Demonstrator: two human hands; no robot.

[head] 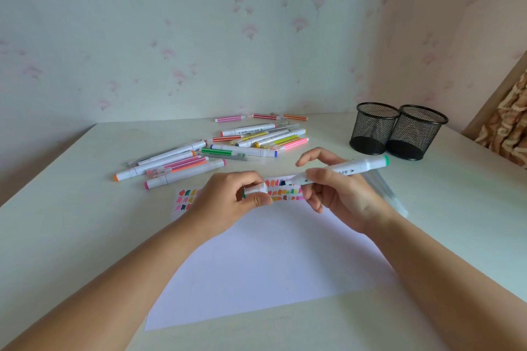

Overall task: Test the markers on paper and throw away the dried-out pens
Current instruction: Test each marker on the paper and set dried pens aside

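My right hand [336, 194] holds a white marker with a green end [359, 166] between thumb and fingers, its uncapped tip pointing left. My left hand [231, 196] pinches the marker's white cap [256, 188], a short gap away from the tip. Both hover over the far edge of a white paper sheet [271, 259], where rows of small colour swatches [185, 199] are drawn. A pile of several coloured markers and pens [216, 151] lies on the table beyond the paper.
Two black mesh pen cups [373, 128] [413, 134] stand side by side at the back right. Three thin pens [262, 117] lie near the wall. A clear plastic pen case [385, 191] lies partly under my right wrist. The white table [71, 222] meets the wallpapered wall.
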